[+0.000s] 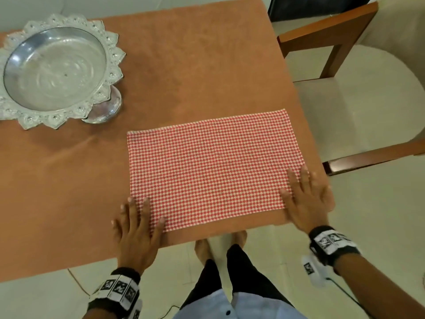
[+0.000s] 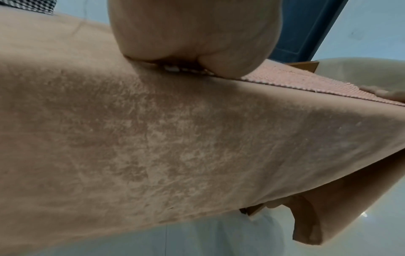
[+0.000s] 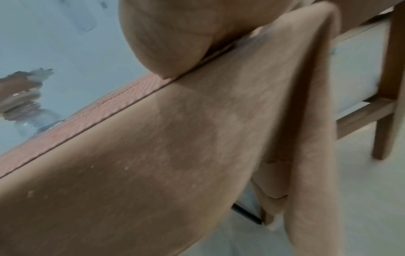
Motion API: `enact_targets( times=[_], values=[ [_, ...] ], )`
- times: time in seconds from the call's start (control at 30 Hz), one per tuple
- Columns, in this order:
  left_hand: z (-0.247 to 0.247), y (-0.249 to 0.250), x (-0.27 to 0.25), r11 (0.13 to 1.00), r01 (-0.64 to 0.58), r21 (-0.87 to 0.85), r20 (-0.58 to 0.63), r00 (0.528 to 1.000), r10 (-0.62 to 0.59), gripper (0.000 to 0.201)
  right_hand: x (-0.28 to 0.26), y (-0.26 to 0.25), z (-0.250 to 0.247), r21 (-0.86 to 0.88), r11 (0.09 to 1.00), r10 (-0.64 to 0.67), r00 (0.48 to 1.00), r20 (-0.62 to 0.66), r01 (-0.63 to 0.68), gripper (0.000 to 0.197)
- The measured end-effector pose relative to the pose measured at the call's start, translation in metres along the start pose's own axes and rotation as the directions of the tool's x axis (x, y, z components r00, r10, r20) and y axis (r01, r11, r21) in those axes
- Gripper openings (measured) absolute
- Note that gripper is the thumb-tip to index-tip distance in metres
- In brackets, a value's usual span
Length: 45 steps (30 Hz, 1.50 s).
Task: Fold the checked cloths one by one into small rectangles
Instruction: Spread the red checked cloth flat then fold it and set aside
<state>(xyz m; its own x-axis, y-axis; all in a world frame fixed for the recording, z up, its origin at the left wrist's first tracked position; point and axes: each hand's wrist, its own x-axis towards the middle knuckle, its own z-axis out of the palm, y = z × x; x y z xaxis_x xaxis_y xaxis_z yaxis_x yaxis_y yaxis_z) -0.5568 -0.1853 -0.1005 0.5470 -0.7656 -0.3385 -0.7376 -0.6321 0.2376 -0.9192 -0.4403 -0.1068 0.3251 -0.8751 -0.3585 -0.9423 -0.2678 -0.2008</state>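
Observation:
A red-and-white checked cloth [image 1: 211, 169] lies flat as a wide rectangle on the brown-covered table [image 1: 184, 65], close to its front right corner. My left hand [image 1: 138, 217] lies flat with straight, spread fingers on the cloth's near left corner. My right hand [image 1: 301, 192] lies flat on the near right corner, fingers straight. The left wrist view shows the heel of the left hand [image 2: 192, 34] on the table cover, with the cloth's edge [image 2: 306, 81] beyond. In the right wrist view the palm [image 3: 166, 38] sits beside the cloth's edge [image 3: 105, 107].
An ornate silver pedestal bowl [image 1: 57, 70] stands at the table's back left. A wooden chair [image 1: 345, 72] with a cream seat stands to the right of the table. The table cover [image 3: 295, 121] hangs over the corner. My legs and feet [image 1: 220, 249] are below the front edge.

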Motion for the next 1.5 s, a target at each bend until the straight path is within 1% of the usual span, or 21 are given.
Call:
enact_targets(
  times=[0.07, 0.13, 0.2, 0.23, 0.3, 0.37, 0.4, 0.47, 0.53, 0.63, 0.67, 0.73, 0.83, 0.87, 0.9, 0.97, 1.1, 1.23, 1.33, 1.43, 1.5],
  values=[
    [0.0, 0.001, -0.001, 1.0, 0.008, -0.003, 0.006, 1.0, -0.008, 0.08, -0.004, 0.023, -0.011, -0.013, 0.998, 0.056, 0.998, 0.022, -0.056, 0.071],
    [-0.002, 0.01, 0.0, 1.0, 0.021, -0.015, 0.002, 1.0, -0.021, 0.083, -0.005, 0.029, -0.02, 0.021, 0.999, 0.041, 0.998, 0.044, -0.042, 0.074],
    [-0.007, 0.021, 0.005, 1.0, 0.009, -0.017, -0.038, 0.999, -0.01, 0.082, 0.002, 0.025, -0.029, 0.083, 0.997, -0.009, 1.0, -0.001, 0.009, 0.075],
    [-0.011, 0.03, 0.008, 1.0, -0.017, -0.004, -0.065, 0.998, 0.017, 0.078, 0.008, 0.023, -0.037, 0.09, 0.995, -0.049, 0.998, -0.047, 0.054, 0.074],
    [-0.018, 0.054, 0.014, 0.993, -0.118, 0.002, -0.121, 0.986, 0.118, 0.066, 0.027, 0.019, -0.054, 0.095, 0.983, -0.148, 0.984, -0.1, 0.158, 0.071],
    [-0.022, 0.087, 0.02, 0.97, -0.235, -0.059, -0.177, 0.959, 0.221, 0.054, 0.054, 0.016, -0.07, 0.139, 0.963, -0.224, 0.973, -0.063, 0.231, 0.071],
    [-0.023, 0.109, 0.023, 0.95, -0.293, -0.109, -0.179, 0.946, 0.271, 0.049, 0.071, 0.015, -0.081, 0.148, 0.951, -0.268, 0.962, -0.044, 0.272, 0.072],
    [-0.021, 0.157, 0.03, 0.9, -0.39, -0.195, -0.137, 0.919, 0.369, 0.042, 0.109, 0.015, -0.098, 0.159, 0.924, -0.346, 0.937, -0.043, 0.348, 0.07],
    [-0.012, 0.203, 0.035, 0.857, -0.448, -0.256, -0.019, 0.888, 0.459, 0.038, 0.142, 0.008, -0.117, 0.178, 0.905, -0.385, 0.922, -0.036, 0.385, 0.062],
    [0.005, 0.281, 0.042, 0.829, -0.499, -0.253, 0.125, 0.833, 0.539, 0.028, 0.193, 0.003, -0.136, 0.186, 0.896, -0.417, 0.908, 0.038, 0.403, 0.045],
    [0.012, 0.31, 0.043, 0.836, -0.496, -0.234, 0.161, 0.828, 0.537, 0.027, 0.212, 0.005, -0.14, 0.156, 0.898, -0.426, 0.901, 0.08, 0.41, 0.044],
    [0.02, 0.331, 0.039, 0.838, -0.514, -0.18, 0.225, 0.808, 0.544, 0.035, 0.232, -0.007, -0.14, 0.117, 0.907, -0.417, 0.9, 0.129, 0.404, 0.044],
    [0.038, 0.36, 0.032, 0.861, -0.501, -0.085, 0.303, 0.81, 0.501, 0.047, 0.251, -0.012, -0.135, 0.136, 0.914, -0.4, 0.903, 0.157, 0.382, 0.026],
    [0.047, 0.384, 0.029, 0.887, -0.459, -0.051, 0.331, 0.83, 0.449, 0.047, 0.263, -0.003, -0.136, 0.135, 0.914, -0.402, 0.896, 0.191, 0.382, 0.022],
    [0.048, 0.385, 0.025, 0.889, -0.457, -0.012, 0.357, 0.829, 0.431, 0.045, 0.263, -0.005, -0.133, 0.148, 0.913, -0.403, 0.896, 0.188, 0.38, 0.019],
    [0.05, 0.391, 0.018, 0.898, -0.44, 0.019, 0.368, 0.838, 0.403, 0.041, 0.264, -0.004, -0.132, 0.176, 0.912, -0.402, 0.895, 0.196, 0.371, 0.019],
    [0.049, 0.394, 0.016, 0.909, -0.417, -0.013, 0.315, 0.861, 0.4, 0.03, 0.262, -0.004, -0.135, 0.259, 0.89, -0.425, 0.887, 0.181, 0.374, 0.021],
    [0.049, 0.394, 0.019, 0.91, -0.41, -0.051, 0.277, 0.87, 0.408, 0.031, 0.26, -0.007, -0.139, 0.294, 0.89, -0.414, 0.888, 0.199, 0.349, 0.013],
    [0.043, 0.387, 0.022, 0.911, -0.36, -0.2, 0.226, 0.888, 0.401, 0.024, 0.259, -0.013, -0.143, 0.339, 0.895, -0.37, 0.907, 0.203, 0.289, 0.011],
    [0.027, 0.364, 0.018, 0.884, -0.288, -0.368, 0.171, 0.914, 0.369, 0.034, 0.256, -0.026, -0.149, 0.429, 0.875, -0.323, 0.932, 0.167, 0.226, 0.015],
    [0.013, 0.339, 0.011, 0.85, -0.231, -0.473, 0.124, 0.938, 0.324, 0.034, 0.253, -0.044, -0.153, 0.481, 0.852, -0.303, 0.943, 0.135, 0.205, 0.02]
  ],
)
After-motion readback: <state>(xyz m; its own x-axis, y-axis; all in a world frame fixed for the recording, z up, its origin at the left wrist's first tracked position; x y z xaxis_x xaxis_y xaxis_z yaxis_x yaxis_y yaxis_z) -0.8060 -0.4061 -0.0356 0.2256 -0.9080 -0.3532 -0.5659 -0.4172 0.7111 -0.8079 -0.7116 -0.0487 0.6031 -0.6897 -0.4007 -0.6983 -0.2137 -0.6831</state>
